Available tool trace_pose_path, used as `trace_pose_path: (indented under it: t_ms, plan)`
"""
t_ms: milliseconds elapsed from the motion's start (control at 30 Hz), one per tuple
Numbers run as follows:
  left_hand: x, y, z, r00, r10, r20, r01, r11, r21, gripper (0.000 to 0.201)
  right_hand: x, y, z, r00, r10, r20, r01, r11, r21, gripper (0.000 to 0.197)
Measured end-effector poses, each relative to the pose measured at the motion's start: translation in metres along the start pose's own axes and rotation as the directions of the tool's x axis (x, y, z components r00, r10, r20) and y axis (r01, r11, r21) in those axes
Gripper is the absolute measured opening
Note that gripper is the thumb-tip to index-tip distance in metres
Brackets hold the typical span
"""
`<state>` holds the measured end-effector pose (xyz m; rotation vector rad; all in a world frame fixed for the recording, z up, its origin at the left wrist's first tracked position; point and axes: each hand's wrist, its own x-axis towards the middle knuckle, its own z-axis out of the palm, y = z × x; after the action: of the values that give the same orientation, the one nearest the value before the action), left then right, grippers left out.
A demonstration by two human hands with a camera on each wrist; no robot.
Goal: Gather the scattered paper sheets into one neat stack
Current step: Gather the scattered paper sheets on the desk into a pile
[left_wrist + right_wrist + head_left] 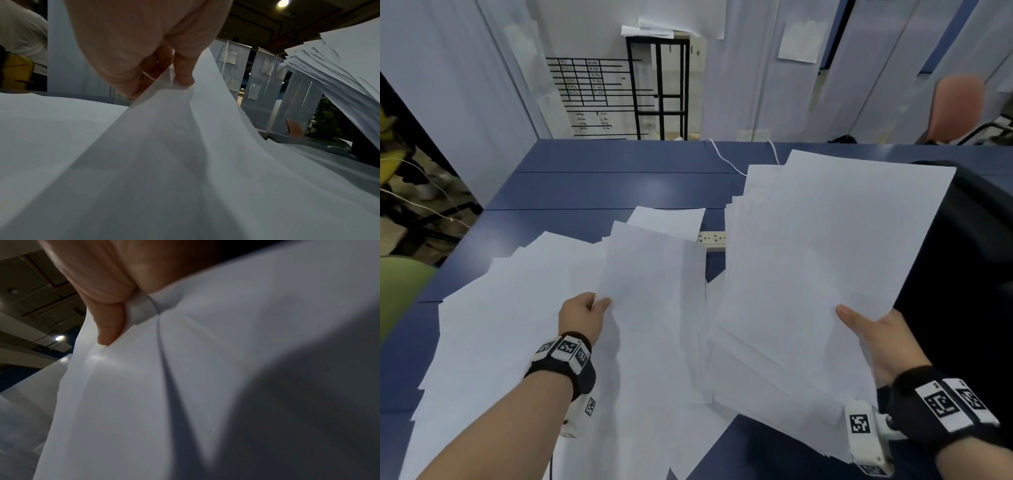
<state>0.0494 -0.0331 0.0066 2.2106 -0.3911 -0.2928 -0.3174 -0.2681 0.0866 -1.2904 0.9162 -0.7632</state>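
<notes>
Both hands hold paper above a blue desk strewn with loose white sheets.

The left hand has its grip pinched together on the near corner of a single sheet, lifting it off the loose sheets; the left wrist view shows fingertips closed on that raised edge. The right hand has its grip clamped on a fanned stack of sheets held off the desk at the right, thumb on top; the fingers under the stack are hidden. The right wrist view is blurred, nearly filled by paper, with only one fingertip clear. A white power strip lies half covered between the sheets. The sheets' near edges are cut off by the frame.
</notes>
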Motion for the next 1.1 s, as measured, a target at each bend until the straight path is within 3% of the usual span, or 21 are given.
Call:
trace_pose_path:
  t_ms: [100,133,233,433,500,600,667,767,833,933,1067,1100]
  plan:
    - [0.004,-0.006,-0.007,1.0,-0.006,0.004,0.006,1.0,0.017,0.033,0.003,0.0,0.006,1.0,0.015,0.022,-0.016,0.999,0.046,0.041]
    - [0.005,-0.009,-0.01,1.0,-0.003,0.0,0.003,1.0,0.017,0.033,0.004,0.001,0.008,0.999,0.021,0.041,-0.024,0.998,0.059,0.042]
    - [0.006,-0.015,-0.021,1.0,-0.009,-0.014,0.009,1.0,0.004,0.027,0.008,0.0,0.016,0.998,0.028,0.06,-0.032,0.997,0.076,0.087]
    - [0.002,-0.033,-0.041,0.999,-0.027,-0.038,0.026,1.0,-0.017,0.018,0.014,-0.009,0.021,0.998,-0.03,0.058,0.025,0.997,0.078,0.098]
    - [-0.002,-0.037,-0.044,0.999,-0.034,-0.014,0.034,0.999,-0.029,0.017,0.015,-0.011,0.022,0.998,-0.05,0.047,0.046,0.996,0.083,0.089]
    - [-0.006,-0.043,-0.043,0.999,-0.041,0.023,0.043,0.996,-0.075,0.045,0.014,-0.015,0.024,0.999,-0.037,0.034,0.033,0.995,0.099,0.041]
    - [-0.008,-0.043,-0.041,0.998,-0.056,0.022,0.058,0.993,-0.102,0.05,0.013,-0.014,0.023,1.0,-0.02,0.006,0.019,0.996,0.089,0.023]
    - [-0.009,-0.041,-0.037,0.988,-0.137,0.066,0.144,0.982,-0.125,0.034,0.011,-0.013,0.022,1.0,0.008,0.01,-0.009,0.997,0.075,0.015]
    - [-0.008,-0.041,-0.035,0.954,-0.242,0.176,0.272,0.947,-0.171,0.02,0.009,-0.012,0.023,0.999,0.03,0.013,-0.031,0.996,0.08,0.015]
    - [-0.006,-0.044,-0.029,0.88,-0.31,0.361,0.382,0.912,-0.149,0.017,0.006,-0.008,0.026,0.999,0.042,0.021,-0.044,0.994,0.096,0.027]
    - [-0.008,-0.038,-0.021,0.92,-0.261,0.294,0.273,0.962,0.0,0.023,0.005,0.002,0.029,0.998,0.035,0.049,-0.039,0.996,0.078,0.094]
    - [-0.01,-0.036,-0.021,0.925,-0.261,0.276,0.268,0.963,0.012,0.026,0.004,0.004,0.03,0.998,0.04,0.054,-0.045,0.996,0.077,0.099]
